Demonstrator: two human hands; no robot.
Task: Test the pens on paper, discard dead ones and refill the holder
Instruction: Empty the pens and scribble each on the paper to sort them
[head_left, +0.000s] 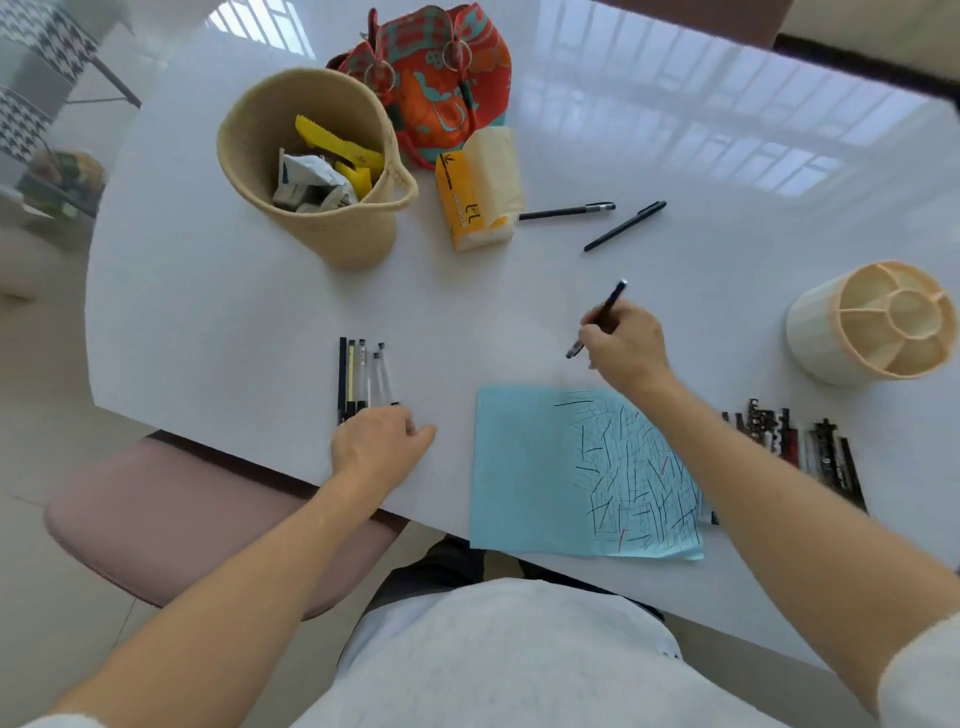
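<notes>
1. Gripping a dark pen, the right hand hovers just beyond the blue paper's far edge.
2. The left hand, loosely curled, rests on the left pen row; a nudge could scatter it.
3. Sorted piles may get confused; the holder stands empty, far right.

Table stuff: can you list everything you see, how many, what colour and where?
table: one, white, glossy, under everything
basket: one, tan, far left, wrappers inside
pouch: one, red and teal, far middle
tissue pack: one, yellow, beside basket
loose pens: two, black, far middle
holder: one, cream, right, on its side, compartments look empty
paper: one, blue, scribbled, near edge
left pens: about five, row, left
right pens: several, dark, near right
chair: one, pink, left
left hand: on left pens
right hand: holds black pen
</notes>
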